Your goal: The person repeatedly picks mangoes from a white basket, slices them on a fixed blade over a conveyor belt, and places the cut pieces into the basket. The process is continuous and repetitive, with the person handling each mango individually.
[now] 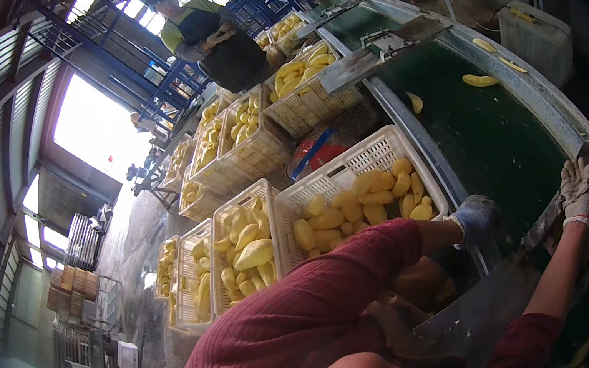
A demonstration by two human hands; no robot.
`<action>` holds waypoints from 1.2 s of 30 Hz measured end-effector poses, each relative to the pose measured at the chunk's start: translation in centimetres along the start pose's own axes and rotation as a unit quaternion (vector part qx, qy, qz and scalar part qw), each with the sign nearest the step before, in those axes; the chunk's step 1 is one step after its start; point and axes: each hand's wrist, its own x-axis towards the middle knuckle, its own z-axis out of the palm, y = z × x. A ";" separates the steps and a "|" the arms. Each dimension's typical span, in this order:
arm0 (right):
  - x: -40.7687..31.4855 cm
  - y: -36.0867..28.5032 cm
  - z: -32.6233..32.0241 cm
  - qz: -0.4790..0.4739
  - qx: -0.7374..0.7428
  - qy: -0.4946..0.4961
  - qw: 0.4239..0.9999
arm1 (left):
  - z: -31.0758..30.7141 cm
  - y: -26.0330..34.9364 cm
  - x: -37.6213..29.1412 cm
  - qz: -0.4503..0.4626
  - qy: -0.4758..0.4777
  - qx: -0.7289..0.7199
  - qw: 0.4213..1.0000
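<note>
My left hand [475, 217], in a blue and grey work glove, is over the near metal edge of a green conveyor belt [485, 128]. Its fingers are dark and blurred, so any grip is unclear. Just beside that wrist stands a white plastic crate [281, 211] part-filled with yellow squash [362, 195]. Farther across the belt, my right hand [577, 187] wears a pale glove with a red and white cuff. Its fingers are extended, near a metal divider plate [542, 222] on the belt. No object shows in it.
Loose squash [480, 80] lie along the belt. A metal gate [385, 44] crosses it farther up. Several more squash-filled crates [239, 163] stand alongside, some stacked. A co-worker [197, 33] stands beyond them. A whitish plastic container [536, 40] is behind the far rail.
</note>
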 end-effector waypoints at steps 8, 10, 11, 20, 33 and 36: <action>0.3 -0.3 -0.4 0.042 0.032 -0.002 0.999 | -0.2 0.2 -0.3 -0.010 0.011 -0.010 1.000; 0.3 -0.4 -0.1 0.038 0.032 0.055 0.997 | -0.5 0.4 -0.5 -0.009 0.015 -0.006 1.000; 0.3 -0.4 0.1 0.035 0.021 0.017 0.999 | -0.6 0.5 -0.5 -0.001 0.021 -0.006 1.000; -2.2 0.2 2.1 0.026 -0.007 0.037 0.999 | -0.3 0.4 -0.4 0.014 0.031 0.020 0.999; -6.9 0.4 6.8 -0.045 -0.078 0.066 0.994 | -1.7 1.4 -1.2 0.007 0.032 -0.007 0.999; -9.0 1.1 8.3 -0.084 -0.072 0.097 0.989 | -2.6 2.0 -1.3 -0.022 -0.010 0.014 1.000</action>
